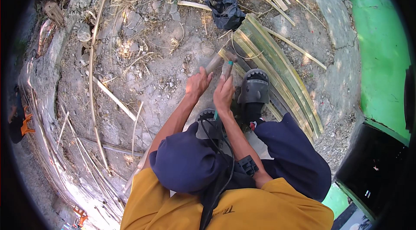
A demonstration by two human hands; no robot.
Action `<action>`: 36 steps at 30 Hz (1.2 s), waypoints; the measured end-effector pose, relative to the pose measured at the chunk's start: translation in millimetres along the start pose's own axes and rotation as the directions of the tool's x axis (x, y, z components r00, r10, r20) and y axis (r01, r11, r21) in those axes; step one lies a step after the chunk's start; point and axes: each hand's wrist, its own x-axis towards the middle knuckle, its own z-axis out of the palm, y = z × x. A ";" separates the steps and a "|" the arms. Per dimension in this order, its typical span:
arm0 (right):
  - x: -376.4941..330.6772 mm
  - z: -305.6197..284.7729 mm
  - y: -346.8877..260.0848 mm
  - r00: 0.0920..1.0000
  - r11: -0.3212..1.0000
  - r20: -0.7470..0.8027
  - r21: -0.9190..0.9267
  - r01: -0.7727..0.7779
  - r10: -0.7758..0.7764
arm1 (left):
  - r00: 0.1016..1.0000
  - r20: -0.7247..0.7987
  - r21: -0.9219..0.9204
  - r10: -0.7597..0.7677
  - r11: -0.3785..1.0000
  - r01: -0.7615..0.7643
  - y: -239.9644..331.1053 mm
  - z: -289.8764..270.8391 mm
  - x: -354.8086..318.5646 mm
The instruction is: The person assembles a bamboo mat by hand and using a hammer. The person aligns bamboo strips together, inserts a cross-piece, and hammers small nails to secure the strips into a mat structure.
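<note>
One pole (213, 63): left hand's (199, 83) fingers closed round it
Tool (226, 70): right hand's (224, 94) fingers likewise
Slipper (255, 87), right hand's 3 o'clock: I'd fear a glancing tool hit

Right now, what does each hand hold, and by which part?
Left hand: a pole, near its far end. Right hand: a teal-banded tool, by its handle.
</note>
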 end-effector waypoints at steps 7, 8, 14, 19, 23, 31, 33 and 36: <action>13.3 -2.4 -8.0 0.998 0.991 -0.070 0.132 -0.001 0.011 | 1.000 -0.006 0.006 -0.022 1.000 0.022 -6.1 -3.0 4.1; 12.7 -12.3 -13.2 0.990 0.966 -0.125 0.258 -0.034 0.068 | 1.000 -0.014 0.001 0.004 1.000 -0.004 -1.5 -3.5 6.0; 12.2 -6.2 2.3 0.993 0.994 0.118 -0.112 -0.009 0.023 | 0.999 -0.041 -0.018 0.020 1.000 -0.021 0.2 -3.0 4.9; 5.6 -5.2 -6.4 0.975 0.990 -0.206 0.087 0.108 -0.089 | 1.000 -0.011 -0.001 0.014 1.000 -0.014 2.6 1.1 2.9; 18.7 -9.3 -12.4 0.998 0.990 -0.067 0.138 0.030 -0.021 | 0.998 -0.059 -0.001 0.005 1.000 -0.005 -8.5 1.9 3.7; -0.7 8.7 -13.0 1.000 1.000 0.009 0.002 0.010 -0.010 | 0.999 -0.037 -0.024 -0.028 0.999 0.028 -5.0 2.0 1.8; -6.1 5.2 -4.1 0.975 0.990 -0.207 0.103 0.101 -0.078 | 0.998 -0.058 0.009 0.024 1.000 -0.023 4.0 5.0 1.9; 14.2 1.5 2.2 0.995 0.997 0.063 -0.015 -0.074 0.075 | 0.995 -0.090 -0.019 0.036 0.999 -0.038 -0.1 2.4 5.0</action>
